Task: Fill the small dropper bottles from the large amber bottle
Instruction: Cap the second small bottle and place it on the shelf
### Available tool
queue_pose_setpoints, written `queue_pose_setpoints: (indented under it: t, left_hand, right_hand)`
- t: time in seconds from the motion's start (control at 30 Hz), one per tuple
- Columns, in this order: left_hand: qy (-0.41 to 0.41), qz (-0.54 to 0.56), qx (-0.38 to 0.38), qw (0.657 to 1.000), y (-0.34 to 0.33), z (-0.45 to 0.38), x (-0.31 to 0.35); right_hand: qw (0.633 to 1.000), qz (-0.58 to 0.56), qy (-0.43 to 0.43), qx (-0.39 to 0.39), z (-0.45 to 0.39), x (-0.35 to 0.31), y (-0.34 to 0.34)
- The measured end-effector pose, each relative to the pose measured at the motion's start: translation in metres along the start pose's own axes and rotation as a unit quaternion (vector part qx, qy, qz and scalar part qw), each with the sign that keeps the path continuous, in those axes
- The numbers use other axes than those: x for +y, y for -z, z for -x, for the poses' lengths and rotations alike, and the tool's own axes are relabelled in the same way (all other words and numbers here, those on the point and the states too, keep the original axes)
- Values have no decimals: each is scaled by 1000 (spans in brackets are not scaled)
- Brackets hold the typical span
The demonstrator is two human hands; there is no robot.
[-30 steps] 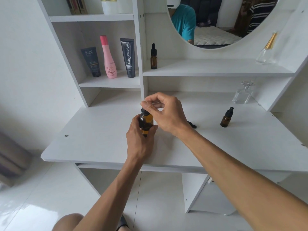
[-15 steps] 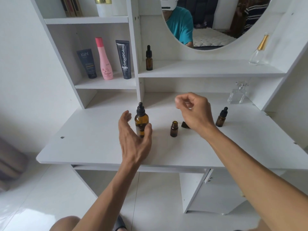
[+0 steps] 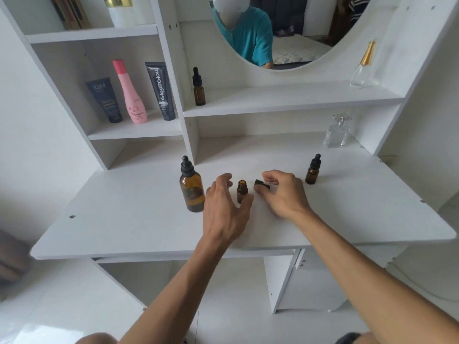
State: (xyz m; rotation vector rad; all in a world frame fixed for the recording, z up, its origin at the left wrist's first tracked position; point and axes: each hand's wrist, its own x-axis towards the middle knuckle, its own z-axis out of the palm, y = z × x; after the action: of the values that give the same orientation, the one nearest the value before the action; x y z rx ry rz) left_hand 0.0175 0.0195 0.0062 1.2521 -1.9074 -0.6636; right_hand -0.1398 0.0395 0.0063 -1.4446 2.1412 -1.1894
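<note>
Count on the white vanity desk: one large amber glass bottle with black dropper cap, upright left of centre; one small amber bottle, uncapped, upright just right of it; one small amber dropper bottle, capped, further right; one more capped amber dropper bottle up on the shelf under the round mirror. So three small, one large. Two clear glass perfume bottles (one gold-capped on the shelf, one square on the desk).

Three cosmetics in the left cubby: dark tube reading "Kahf", pink bottle reading "Tamara" (partly legible), black tube reading "Glad2Glow".

The left hand has let go of the large bottle since a second ago and now spreads wide around the uncapped bottle, thumb at its base, holding nothing. The right hand has dropped to the desk, fingers pinching the small black dropper cap beside the uncapped bottle.
</note>
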Motion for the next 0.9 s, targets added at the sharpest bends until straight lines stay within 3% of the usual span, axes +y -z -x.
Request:
queue_pose_setpoints:
  t: [0.3,0.53,0.67,0.9]
  left_hand:
    - [14,-50,-7,999,-9,-6,-4]
    - [10,-49,-8,999,-11,-7,-5]
    - [13,-48,-12,999,-12,-8,-6]
    - [5,-44,-16,999,-12,-8,-6]
  right_hand:
    - [1000,7,17,25,-2,8,-11]
    - [993,-107,2,47,-3,1,6]
    - [989,-144,40,13,-4,-23,30]
    - [986,40,120,-111,-11,-59,60]
